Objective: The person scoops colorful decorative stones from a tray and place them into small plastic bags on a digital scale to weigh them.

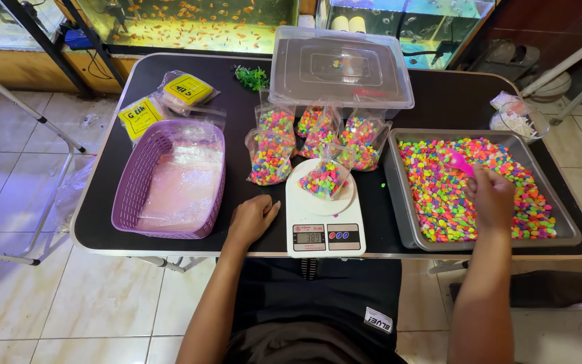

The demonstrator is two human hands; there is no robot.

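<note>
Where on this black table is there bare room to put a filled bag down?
Bare tabletop runs between the purple basket and the standing gravel bags. More lies along the near edge around the left hand, beside the scale. It is crowded from the scale back to the clear lidded box, and the grey tray, where the right hand holds a pink scoop.

There is bare worktop (102, 195) near the front edge, between the purple basket (144, 162) and the white scale (325, 229). Behind the scale, bags of pebbles (271, 155) and a clear box (340, 67) block the way. The grey tray (405, 216) fills the right side.
</note>
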